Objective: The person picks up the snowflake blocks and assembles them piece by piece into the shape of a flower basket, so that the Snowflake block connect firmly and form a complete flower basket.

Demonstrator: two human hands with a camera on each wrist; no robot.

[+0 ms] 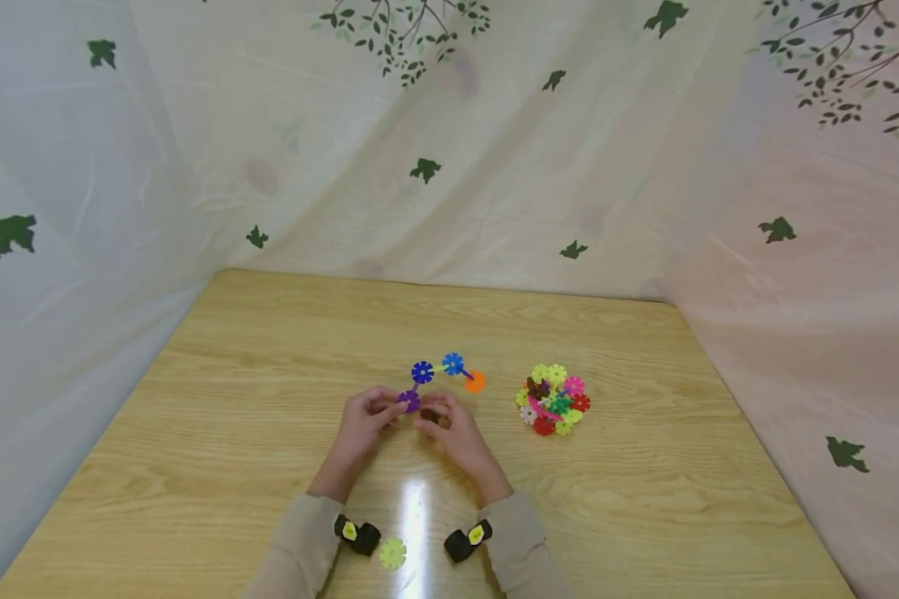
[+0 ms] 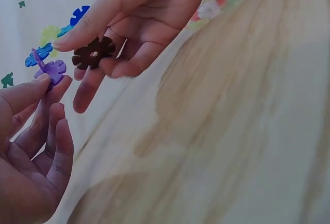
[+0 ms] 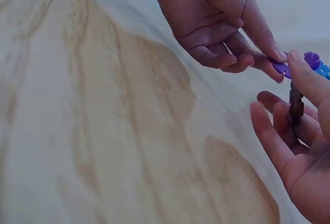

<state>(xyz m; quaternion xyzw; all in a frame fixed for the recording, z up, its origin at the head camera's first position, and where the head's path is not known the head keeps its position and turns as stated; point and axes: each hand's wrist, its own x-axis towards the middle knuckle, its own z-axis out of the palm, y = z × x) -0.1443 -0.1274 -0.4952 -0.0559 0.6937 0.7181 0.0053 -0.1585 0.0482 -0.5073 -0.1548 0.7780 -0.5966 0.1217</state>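
Observation:
My left hand [image 1: 361, 423] pinches a purple snowflake disc [image 1: 409, 402] between thumb and fingertips. That disc is the near end of a linked chain, which runs through a dark blue disc [image 1: 422, 372] and a lighter blue disc [image 1: 453, 363] to an orange disc [image 1: 475, 382]. Close beside it, my right hand [image 1: 459, 434] holds a brown snowflake disc [image 2: 94, 53] by thumb and fingers. In the right wrist view the brown disc [image 3: 296, 104] appears edge-on, just below the purple one; whether they touch, I cannot tell.
To the right lies a pile of loose snowflake discs [image 1: 544, 426] in several colours. One yellow-green disc [image 1: 393, 553] sits on the wooden table [image 1: 644, 466] between my forearms. A patterned cloth [image 1: 494, 225] hangs behind the table and along its sides.

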